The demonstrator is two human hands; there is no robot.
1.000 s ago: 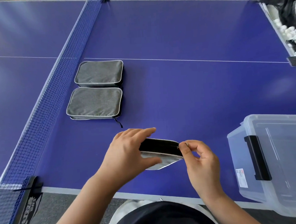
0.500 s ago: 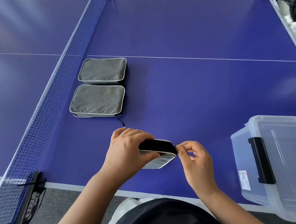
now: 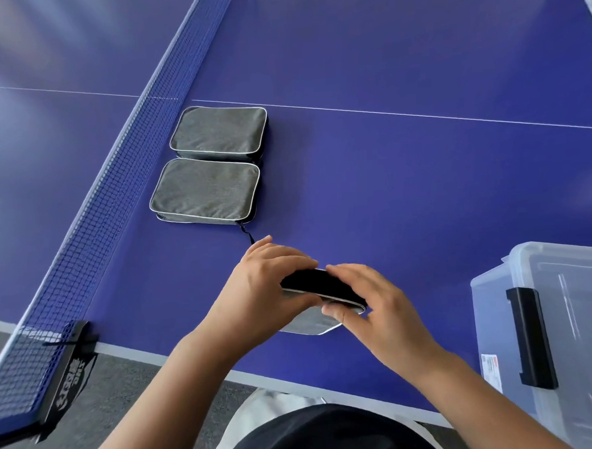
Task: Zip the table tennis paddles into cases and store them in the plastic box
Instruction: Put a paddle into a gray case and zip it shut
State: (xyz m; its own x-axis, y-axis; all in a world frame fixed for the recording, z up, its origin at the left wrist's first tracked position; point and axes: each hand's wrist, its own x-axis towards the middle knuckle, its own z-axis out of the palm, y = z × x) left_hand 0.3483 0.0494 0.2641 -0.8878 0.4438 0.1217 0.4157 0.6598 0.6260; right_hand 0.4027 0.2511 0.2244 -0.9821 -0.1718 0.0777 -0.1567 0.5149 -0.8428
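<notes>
The right hand (image 3: 378,309) has left the zipper end and closed in over the third paddle case (image 3: 320,291), now gripped on edge between it and the left hand (image 3: 267,287), fingers curled across its black spine. Its long axis runs hand to hand, the plastic box (image 3: 564,330) near the right hand's far side. The zipper, hidden, appears shut.

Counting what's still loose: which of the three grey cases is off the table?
The case gripped by both hands, tilted on edge near the table's front edge. The other two lie flat beside the net.
</notes>
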